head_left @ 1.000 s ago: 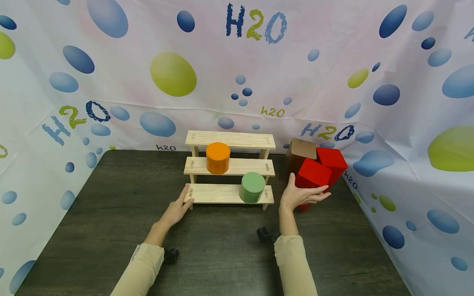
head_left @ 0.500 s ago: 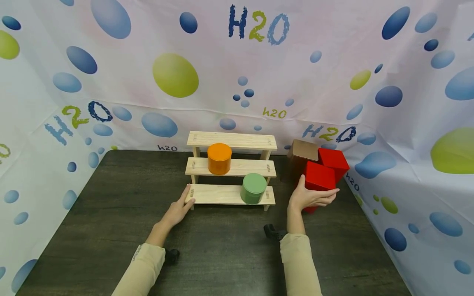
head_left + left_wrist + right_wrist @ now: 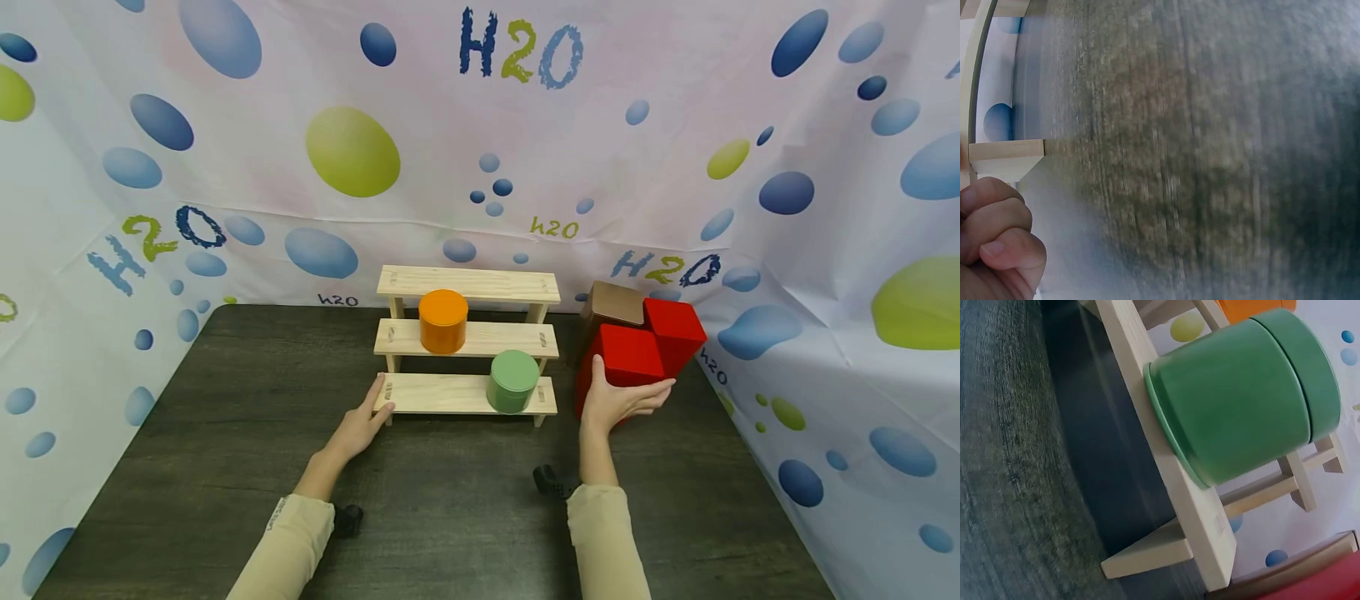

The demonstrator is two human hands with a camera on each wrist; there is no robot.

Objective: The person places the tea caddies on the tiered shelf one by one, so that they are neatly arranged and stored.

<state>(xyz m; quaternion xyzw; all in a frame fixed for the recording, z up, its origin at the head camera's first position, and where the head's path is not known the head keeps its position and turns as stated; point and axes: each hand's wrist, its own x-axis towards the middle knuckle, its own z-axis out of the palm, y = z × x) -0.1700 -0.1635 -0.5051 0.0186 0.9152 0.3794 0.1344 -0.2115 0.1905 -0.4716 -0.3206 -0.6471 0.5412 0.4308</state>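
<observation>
My left hand (image 3: pixel 357 430) grips the left end of the lowest step of a pale wooden three-step display stand (image 3: pixel 435 392). In the left wrist view the fingers (image 3: pixel 1007 219) curl beside the stand's leg (image 3: pixel 1007 151). To the right of the stand, my right hand (image 3: pixel 617 403) holds the front red box (image 3: pixel 632 350), thumb along its left side and fingers across its front; the hand hides the lower front. A green lidded canister (image 3: pixel 513 382) stands upright on the bottom step's right part. An orange round canister (image 3: pixel 442 322) sits on the middle step. The top step bears nothing.
Behind the held box stand a brown box (image 3: pixel 617 302) and another red box (image 3: pixel 677 329), close to the right wall. A patterned cloth (image 3: pixel 420 100) hangs along the back and sides of the dark table (image 3: pixel 247 400). Black wrist devices show below both hands.
The front red box shifted right, then back left, and has turned so its left side shows. My right hand moved with it. The left hand, stand and canisters stayed put.
</observation>
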